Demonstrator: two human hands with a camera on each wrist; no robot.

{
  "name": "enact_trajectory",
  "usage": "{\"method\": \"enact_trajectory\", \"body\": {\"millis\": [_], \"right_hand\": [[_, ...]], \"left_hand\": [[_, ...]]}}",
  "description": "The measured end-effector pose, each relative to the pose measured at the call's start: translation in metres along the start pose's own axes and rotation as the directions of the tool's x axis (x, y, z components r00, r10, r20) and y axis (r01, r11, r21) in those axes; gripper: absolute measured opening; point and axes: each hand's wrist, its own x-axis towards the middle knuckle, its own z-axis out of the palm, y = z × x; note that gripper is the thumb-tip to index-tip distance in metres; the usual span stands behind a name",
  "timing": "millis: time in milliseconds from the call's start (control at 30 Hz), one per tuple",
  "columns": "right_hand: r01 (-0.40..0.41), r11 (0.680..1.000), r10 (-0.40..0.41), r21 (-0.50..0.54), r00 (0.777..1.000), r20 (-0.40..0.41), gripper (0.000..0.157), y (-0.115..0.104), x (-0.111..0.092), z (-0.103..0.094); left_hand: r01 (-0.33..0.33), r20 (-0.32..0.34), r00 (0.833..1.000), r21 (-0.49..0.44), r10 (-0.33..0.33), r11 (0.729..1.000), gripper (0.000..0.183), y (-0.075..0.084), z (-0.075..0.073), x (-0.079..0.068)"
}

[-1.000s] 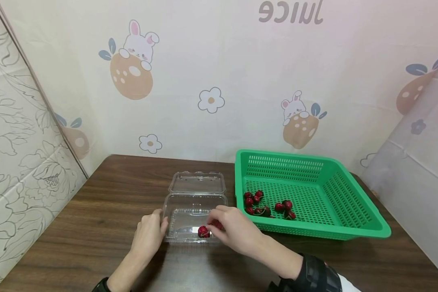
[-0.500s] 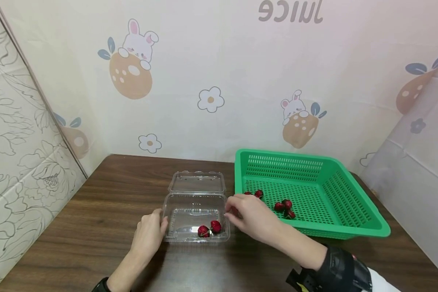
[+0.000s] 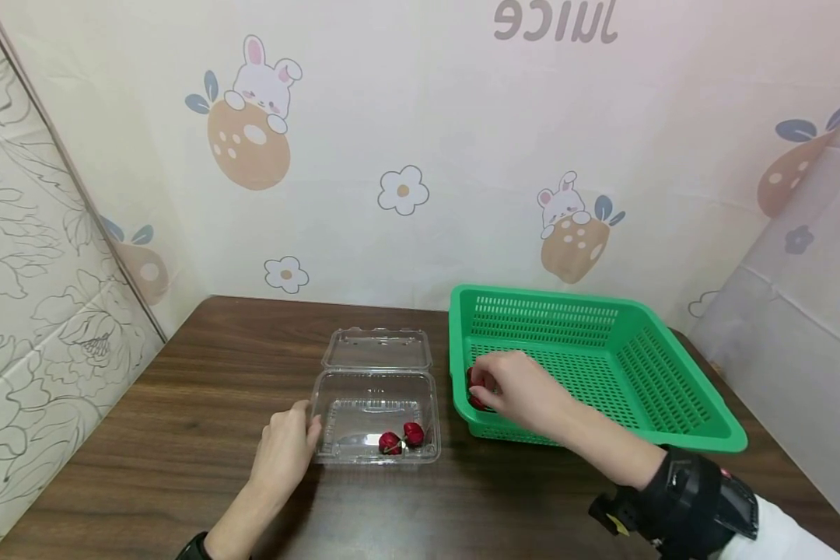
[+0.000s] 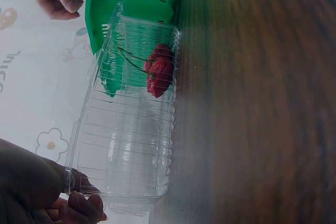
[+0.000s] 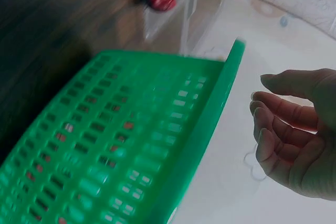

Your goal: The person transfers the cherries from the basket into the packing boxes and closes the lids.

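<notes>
A clear plastic clamshell box lies on the table with its lid folded back. Two red cherries with green stems rest in its near right corner. My left hand grips the box's left rim; in the left wrist view thumb and fingers pinch that edge. My right hand is over the left part of a green slotted basket. Its fingers are loosely bent, with a gap at the tips and nothing held, as the right wrist view shows. More cherries in the basket are mostly hidden behind this hand.
The basket stands right of the box, its raised rim between them and the back wall. A dark wooden table bears both. Behind hangs a pale printed curtain.
My right hand has let go of a cherry in the box, which now holds two, and has moved right over the basket. The left hand stays on the box.
</notes>
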Motion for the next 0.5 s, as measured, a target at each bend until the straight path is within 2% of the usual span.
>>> {"method": "enact_trajectory", "body": {"millis": [267,500], "right_hand": [[-0.090,0.996,0.091,-0.021,0.993,0.073,0.006,0.022,0.001,0.004],[-0.166,0.985,0.172,-0.053,0.975,0.144,0.005,0.034,0.005,0.008]], "left_hand": [[-0.006,-0.008,1.000,0.003,0.006,1.000,0.024,0.001,-0.001,0.000],[-0.010,-0.015,1.000,0.005,0.010,1.000,0.022,0.001,-0.001,0.000]]}}
